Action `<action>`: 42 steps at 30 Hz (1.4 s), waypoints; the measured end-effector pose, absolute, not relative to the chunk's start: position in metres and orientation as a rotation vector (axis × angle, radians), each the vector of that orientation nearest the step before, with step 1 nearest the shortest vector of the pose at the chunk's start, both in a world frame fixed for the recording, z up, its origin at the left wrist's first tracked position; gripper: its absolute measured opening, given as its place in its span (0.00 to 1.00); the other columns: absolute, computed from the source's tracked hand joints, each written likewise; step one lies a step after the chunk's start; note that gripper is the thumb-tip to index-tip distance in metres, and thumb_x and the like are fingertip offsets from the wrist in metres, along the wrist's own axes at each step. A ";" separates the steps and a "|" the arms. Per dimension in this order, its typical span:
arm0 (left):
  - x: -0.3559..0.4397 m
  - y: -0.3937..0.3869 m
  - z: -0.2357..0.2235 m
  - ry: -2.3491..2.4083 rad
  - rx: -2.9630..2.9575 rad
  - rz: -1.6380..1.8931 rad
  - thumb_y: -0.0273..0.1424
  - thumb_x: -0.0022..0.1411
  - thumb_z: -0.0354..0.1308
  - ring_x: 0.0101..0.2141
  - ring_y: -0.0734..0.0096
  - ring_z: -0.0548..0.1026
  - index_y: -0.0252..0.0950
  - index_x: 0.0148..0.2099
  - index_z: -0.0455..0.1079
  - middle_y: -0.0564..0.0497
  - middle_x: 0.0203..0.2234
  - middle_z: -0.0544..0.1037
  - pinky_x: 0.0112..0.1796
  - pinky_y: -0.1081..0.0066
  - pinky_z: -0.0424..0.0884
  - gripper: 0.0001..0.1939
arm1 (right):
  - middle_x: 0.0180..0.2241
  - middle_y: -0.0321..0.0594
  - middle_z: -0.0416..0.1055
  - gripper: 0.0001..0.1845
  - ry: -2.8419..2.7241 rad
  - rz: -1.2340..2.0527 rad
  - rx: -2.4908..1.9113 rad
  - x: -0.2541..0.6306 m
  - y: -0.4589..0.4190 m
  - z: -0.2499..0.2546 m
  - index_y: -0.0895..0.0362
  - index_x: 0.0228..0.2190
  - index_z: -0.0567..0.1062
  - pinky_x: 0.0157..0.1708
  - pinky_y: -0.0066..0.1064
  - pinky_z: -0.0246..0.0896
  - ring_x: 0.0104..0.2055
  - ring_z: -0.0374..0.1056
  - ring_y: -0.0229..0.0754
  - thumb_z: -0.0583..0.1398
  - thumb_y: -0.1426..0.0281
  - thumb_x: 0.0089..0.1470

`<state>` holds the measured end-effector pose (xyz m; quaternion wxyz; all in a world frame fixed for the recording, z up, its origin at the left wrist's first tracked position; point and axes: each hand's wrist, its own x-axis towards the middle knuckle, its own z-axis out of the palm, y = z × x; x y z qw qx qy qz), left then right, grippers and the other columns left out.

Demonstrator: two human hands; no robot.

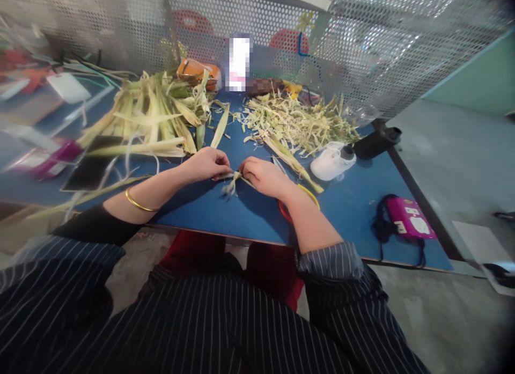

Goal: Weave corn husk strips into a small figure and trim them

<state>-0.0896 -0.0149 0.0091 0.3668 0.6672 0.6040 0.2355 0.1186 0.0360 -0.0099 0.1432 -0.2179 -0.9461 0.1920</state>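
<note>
My left hand [206, 163] and my right hand [265, 175] face each other above the blue table's near part, fingers pinched closed. Between them runs a thin pale strip of corn husk [237, 176], with a knot in the middle and frayed ends hanging below. Each hand grips one side of this strip. Under my right wrist lie scissors [309, 191] with orange and yellow handles, partly hidden by the arm. Beyond my left hand is a heap of long corn husks [151, 114]. Past my right hand spreads a pile of shredded husk [298, 119], with a longer husk piece [293, 162] in front.
A white thread spool [333, 162] and a black cylinder [377, 143] lie at the right. Near the right corner is a magenta box [410, 218] with black straps. An orange packet [199, 73] sits at the back, before a perforated metal screen [277, 20].
</note>
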 end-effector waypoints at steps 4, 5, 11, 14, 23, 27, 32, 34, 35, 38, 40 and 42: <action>-0.083 -0.019 0.007 1.552 1.716 0.553 0.36 0.50 0.60 0.18 0.73 0.70 0.34 0.32 0.72 0.52 0.19 0.76 0.23 0.73 0.65 0.10 | 0.41 0.48 0.71 0.11 -2.743 0.520 -0.638 0.118 0.036 -0.011 0.59 0.32 0.71 0.43 0.34 0.59 0.42 0.67 0.43 0.49 0.78 0.57; -0.082 -0.020 0.007 1.556 1.712 0.544 0.35 0.50 0.60 0.18 0.73 0.71 0.34 0.34 0.73 0.52 0.20 0.77 0.22 0.73 0.65 0.11 | 0.41 0.48 0.71 0.11 -2.747 0.520 -0.639 0.118 0.036 -0.011 0.59 0.32 0.71 0.43 0.34 0.59 0.42 0.67 0.43 0.49 0.78 0.57; -0.086 -0.019 0.012 1.616 1.924 0.428 0.36 0.52 0.56 0.24 0.69 0.73 0.36 0.38 0.78 0.51 0.26 0.80 0.27 0.72 0.64 0.14 | 0.41 0.47 0.70 0.10 -2.762 0.483 -0.633 0.118 0.038 -0.014 0.58 0.33 0.70 0.43 0.33 0.59 0.43 0.67 0.43 0.50 0.77 0.57; -0.093 -0.015 0.019 1.684 2.143 0.315 0.37 0.53 0.55 0.25 0.69 0.71 0.39 0.31 0.78 0.52 0.23 0.78 0.27 0.72 0.60 0.12 | 0.41 0.47 0.70 0.10 -2.769 0.469 -0.633 0.118 0.038 -0.014 0.58 0.33 0.70 0.43 0.33 0.59 0.43 0.66 0.43 0.49 0.77 0.57; -0.086 -0.002 0.015 1.509 1.677 0.680 0.40 0.54 0.56 0.22 0.73 0.68 0.35 0.29 0.76 0.50 0.20 0.74 0.24 0.72 0.59 0.14 | 0.39 0.45 0.69 0.10 -2.740 0.510 -0.691 0.118 0.037 -0.013 0.57 0.33 0.69 0.43 0.33 0.58 0.40 0.65 0.42 0.48 0.76 0.58; -0.081 0.001 0.000 1.367 1.359 0.812 0.41 0.56 0.57 0.20 0.76 0.67 0.34 0.30 0.75 0.47 0.23 0.76 0.20 0.73 0.58 0.15 | 0.37 0.43 0.67 0.10 -2.715 0.551 -0.690 0.118 0.037 -0.013 0.57 0.32 0.69 0.41 0.32 0.57 0.38 0.64 0.41 0.48 0.75 0.58; -0.082 0.002 -0.004 1.261 1.182 0.827 0.39 0.58 0.58 0.22 0.78 0.71 0.33 0.32 0.75 0.44 0.32 0.80 0.23 0.74 0.66 0.14 | 0.37 0.41 0.67 0.10 -2.673 0.643 -0.681 0.117 0.035 -0.011 0.57 0.31 0.69 0.42 0.32 0.57 0.38 0.64 0.40 0.49 0.73 0.59; -0.083 0.002 -0.005 1.189 1.139 0.802 0.36 0.54 0.63 0.24 0.77 0.73 0.32 0.36 0.76 0.45 0.31 0.80 0.28 0.73 0.71 0.11 | 0.37 0.42 0.67 0.10 -2.644 0.676 -0.703 0.116 0.035 -0.012 0.57 0.30 0.69 0.42 0.32 0.58 0.38 0.64 0.40 0.49 0.72 0.59; -0.083 0.002 -0.006 1.163 1.122 0.800 0.34 0.51 0.66 0.26 0.75 0.75 0.32 0.37 0.76 0.45 0.30 0.80 0.31 0.72 0.73 0.12 | 0.38 0.42 0.67 0.10 -2.624 0.691 -0.712 0.116 0.035 -0.013 0.57 0.30 0.69 0.42 0.32 0.58 0.38 0.64 0.40 0.49 0.72 0.59; -0.082 0.000 -0.010 1.152 1.104 0.834 0.32 0.45 0.70 0.26 0.73 0.76 0.30 0.37 0.76 0.45 0.29 0.80 0.34 0.69 0.74 0.16 | 0.39 0.43 0.68 0.09 -2.566 0.724 -0.717 0.116 0.037 -0.016 0.57 0.29 0.70 0.44 0.33 0.58 0.40 0.65 0.41 0.52 0.71 0.58; -0.079 -0.001 -0.013 1.181 1.119 0.869 0.32 0.46 0.70 0.25 0.73 0.76 0.30 0.36 0.75 0.46 0.27 0.80 0.33 0.70 0.74 0.15 | 0.40 0.43 0.69 0.07 -2.529 0.732 -0.728 0.115 0.038 -0.017 0.57 0.28 0.70 0.45 0.33 0.58 0.41 0.66 0.41 0.54 0.71 0.57; -0.075 -0.003 -0.015 1.218 1.136 0.894 0.31 0.50 0.67 0.24 0.74 0.76 0.30 0.36 0.74 0.47 0.25 0.79 0.32 0.70 0.74 0.12 | 0.40 0.44 0.69 0.07 -2.498 0.731 -0.749 0.115 0.037 -0.018 0.57 0.26 0.69 0.46 0.34 0.59 0.42 0.66 0.41 0.56 0.71 0.56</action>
